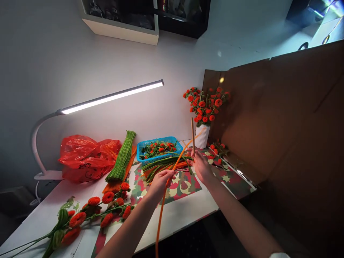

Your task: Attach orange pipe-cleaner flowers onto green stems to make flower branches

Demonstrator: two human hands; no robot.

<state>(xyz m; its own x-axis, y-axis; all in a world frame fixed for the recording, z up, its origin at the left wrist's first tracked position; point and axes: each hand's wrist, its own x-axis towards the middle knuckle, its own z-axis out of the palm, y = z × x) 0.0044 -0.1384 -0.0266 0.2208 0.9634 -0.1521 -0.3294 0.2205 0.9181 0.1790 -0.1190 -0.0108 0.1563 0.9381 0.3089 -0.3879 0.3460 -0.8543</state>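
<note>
An orange pipe cleaner (161, 216) is pinched between the thumb and fingers of my left hand (160, 182). One end dangles below the table edge; the other slants up to the right, across a thin wooden stick (192, 133). That stick stands nearly upright in my right hand (201, 167), whose fingers are closed around its lower part. Whether the pipe cleaner touches the stick, I cannot tell. Beneath my hands lies a loose pile of green and orange pipe cleaners (153, 167) on a patterned mat (185, 186).
A blue basket (139, 152) holds small orange flowers. Left of it are a green pipe-cleaner bundle (122, 157) and a red plastic bag (86, 157). Finished flowers (107, 197) lie front left. A white vase (201, 137), a lamp (113, 96) and a cardboard panel (282, 118) stand around.
</note>
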